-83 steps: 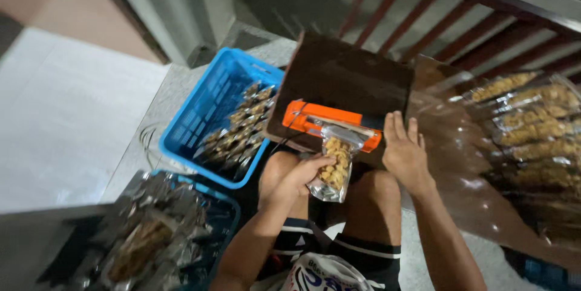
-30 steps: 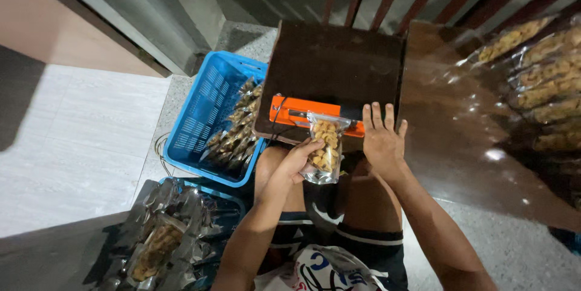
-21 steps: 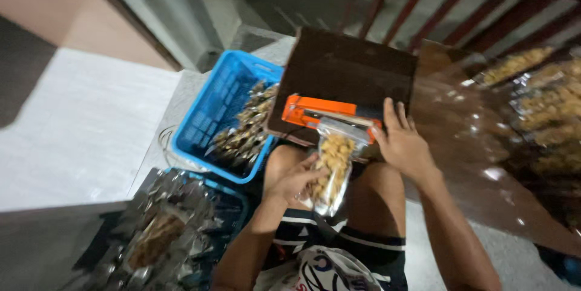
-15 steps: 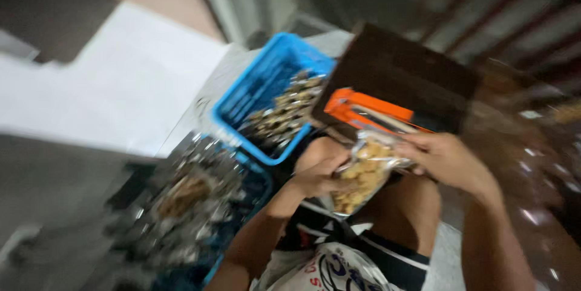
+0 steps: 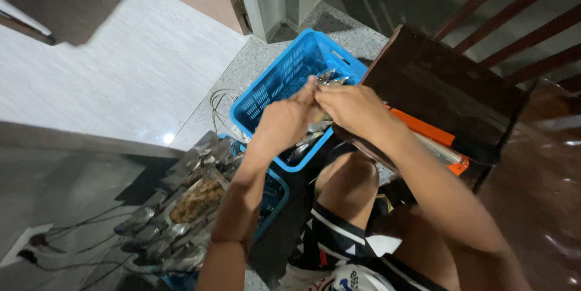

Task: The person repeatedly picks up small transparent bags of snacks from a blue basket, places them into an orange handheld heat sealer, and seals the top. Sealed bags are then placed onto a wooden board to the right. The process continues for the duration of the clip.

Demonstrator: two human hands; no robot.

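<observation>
My left hand (image 5: 284, 121) and my right hand (image 5: 350, 106) are together over the near corner of a blue plastic basket (image 5: 275, 85). Both grip a clear snack pouch (image 5: 325, 79), which my fingers mostly hide; only its shiny top edge shows. Sealed pouches lie inside the basket beneath my hands (image 5: 305, 145). An orange heat sealer (image 5: 433, 139) sits on a dark wooden board (image 5: 442, 94) to the right of my hands.
A second blue basket (image 5: 272, 197) at lower left holds a heap of clear pouches with brown snacks (image 5: 196, 197). Cables (image 5: 221, 100) lie on the floor beside the basket. My bare knees (image 5: 351, 179) are below. Chair rails stand at upper right.
Both hands moved with the pouch leftward from the orange sealer to above the blue basket. The camera swung left and down.
</observation>
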